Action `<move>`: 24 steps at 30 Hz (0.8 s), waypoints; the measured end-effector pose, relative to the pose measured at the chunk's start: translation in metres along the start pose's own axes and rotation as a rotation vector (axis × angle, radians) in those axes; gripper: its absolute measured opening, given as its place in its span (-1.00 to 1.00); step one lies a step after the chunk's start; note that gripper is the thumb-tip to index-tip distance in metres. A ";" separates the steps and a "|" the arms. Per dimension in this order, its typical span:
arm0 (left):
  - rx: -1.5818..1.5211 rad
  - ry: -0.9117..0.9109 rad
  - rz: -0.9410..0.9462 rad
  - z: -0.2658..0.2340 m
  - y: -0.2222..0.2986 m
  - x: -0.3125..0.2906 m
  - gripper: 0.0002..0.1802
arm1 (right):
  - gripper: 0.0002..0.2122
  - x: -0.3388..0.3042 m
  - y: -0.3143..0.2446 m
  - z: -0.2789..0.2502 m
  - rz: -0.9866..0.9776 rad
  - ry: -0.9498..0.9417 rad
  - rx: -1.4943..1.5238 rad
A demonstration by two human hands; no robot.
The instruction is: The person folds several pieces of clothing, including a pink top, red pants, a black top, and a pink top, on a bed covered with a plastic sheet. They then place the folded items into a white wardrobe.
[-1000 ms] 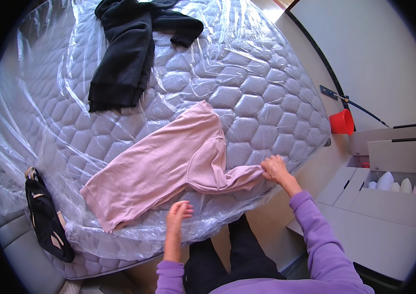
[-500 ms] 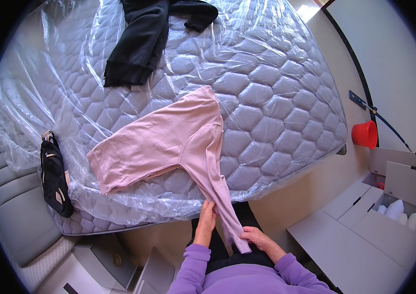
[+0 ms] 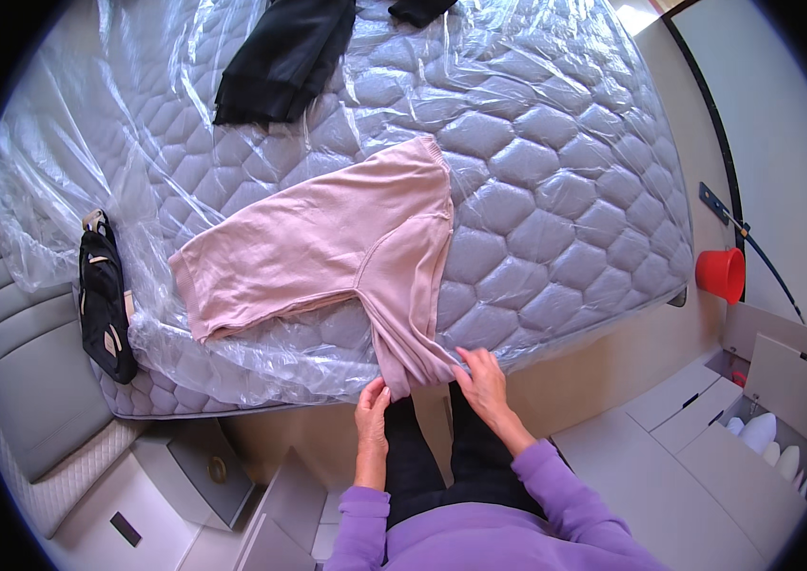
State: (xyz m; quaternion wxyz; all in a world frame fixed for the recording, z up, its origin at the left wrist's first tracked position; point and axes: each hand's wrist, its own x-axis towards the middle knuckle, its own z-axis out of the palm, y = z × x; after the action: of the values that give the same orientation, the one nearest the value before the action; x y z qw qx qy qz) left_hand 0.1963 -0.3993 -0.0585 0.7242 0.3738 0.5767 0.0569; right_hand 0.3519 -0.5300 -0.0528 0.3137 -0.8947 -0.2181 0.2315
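A pink sweater (image 3: pixel 299 243) lies spread on the plastic-covered mattress (image 3: pixel 555 181), its ribbed edge toward the far right. One sleeve comes down to the near mattress edge, where its end is bunched and doubled back on itself. My left hand (image 3: pixel 372 414) pinches the left side of that sleeve end between thumb and fingers. At its right side, my right hand (image 3: pixel 487 390) grips the fold with thumb and fingertips. The sleeve's cuff is hidden in the folds.
Black clothing (image 3: pixel 284 62) lies at the far side of the mattress. A black bag (image 3: pixel 104 300) rests on the left by a grey padded headboard (image 3: pixel 18 352). To the right are a red bucket (image 3: pixel 722 274) and a grey cabinet (image 3: pixel 660 476) with an open compartment.
The sleeve, stretched toward my body before, is now folded up at the mattress edge. Both hands have moved forward, the right one farther. The whole view has shifted slightly.
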 end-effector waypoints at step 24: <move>0.152 -0.102 -0.030 -0.029 -0.004 0.002 -0.79 | -0.74 -0.042 -0.005 0.067 0.465 -0.084 0.441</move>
State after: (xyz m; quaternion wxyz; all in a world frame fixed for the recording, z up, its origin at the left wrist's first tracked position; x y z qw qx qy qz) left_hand 0.1702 -0.3878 -0.0640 0.7229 0.4213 0.5474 -0.0170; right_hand 0.2805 -0.5182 -0.0842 0.4296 -0.8205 0.0347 0.3754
